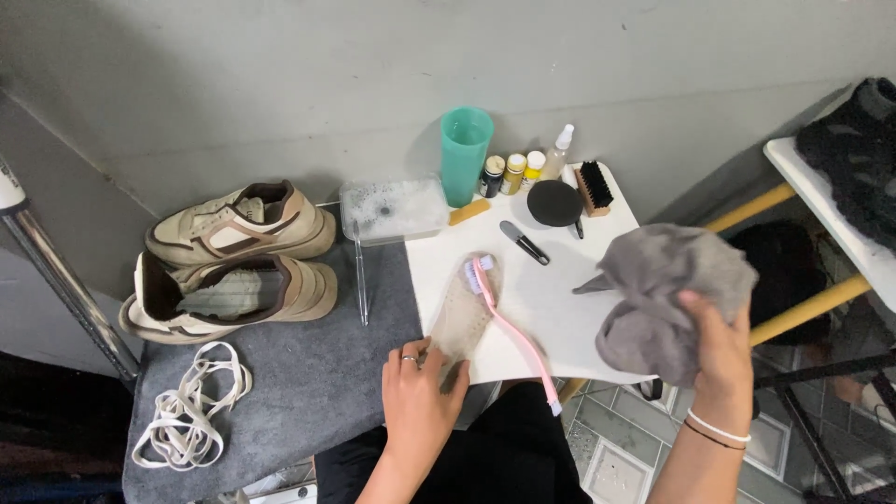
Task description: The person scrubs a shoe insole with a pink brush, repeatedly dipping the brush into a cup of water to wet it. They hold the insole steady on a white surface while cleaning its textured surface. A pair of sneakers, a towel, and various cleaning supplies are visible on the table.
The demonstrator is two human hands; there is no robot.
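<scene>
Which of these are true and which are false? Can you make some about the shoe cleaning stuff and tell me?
1. The right hand holds a grey cloth. True.
2. The pink brush stands in the green cup. False: it lies across the insole.
3. The left hand touches the insole. True.
4. The laces are threaded through the shoes. False: they lie loose on the grey mat.
</scene>
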